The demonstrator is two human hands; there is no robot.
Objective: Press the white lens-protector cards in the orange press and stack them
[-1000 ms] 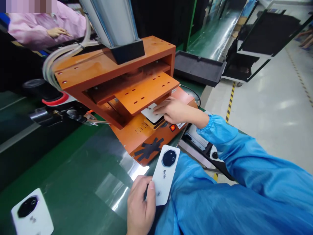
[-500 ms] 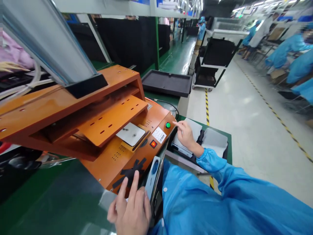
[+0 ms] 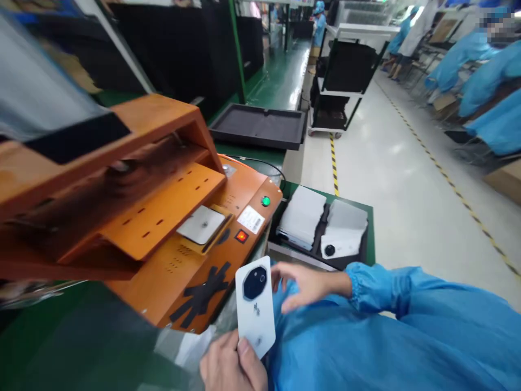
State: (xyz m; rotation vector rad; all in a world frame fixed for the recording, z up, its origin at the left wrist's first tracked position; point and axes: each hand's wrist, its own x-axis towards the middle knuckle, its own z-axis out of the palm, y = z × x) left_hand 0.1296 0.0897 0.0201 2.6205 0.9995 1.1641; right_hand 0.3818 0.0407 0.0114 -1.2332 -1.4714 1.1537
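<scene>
My left hand [image 3: 236, 361] grips the lower end of a white phone back cover [image 3: 256, 320] between thumb and fingers. The cover stands tilted, its dark round camera area at the top facing me. My right hand [image 3: 303, 285] is just right of the cover's upper part, fingers apart; whether a fingertip touches its edge I cannot tell. Ahead and left is an orange press machine [image 3: 163, 293] with a lit green button [image 3: 266, 201] and a glowing red switch [image 3: 241, 235]. Another white panel [image 3: 202, 224] lies in its fixture, partly under the orange press plate [image 3: 163, 209].
Right of the machine, a dark tray [image 3: 317, 251] holds a stack of pale sheets [image 3: 303, 214] and another white phone cover [image 3: 341, 245]. An empty-looking black tray [image 3: 258, 126] lies on the green bench behind. A wheeled cart [image 3: 345, 81] stands beyond; people in blue work at the right.
My left hand has taken hold of the phone back cover that leaned by the machine's front and raised it. My right hand has moved from beside the green button down toward the cover.
</scene>
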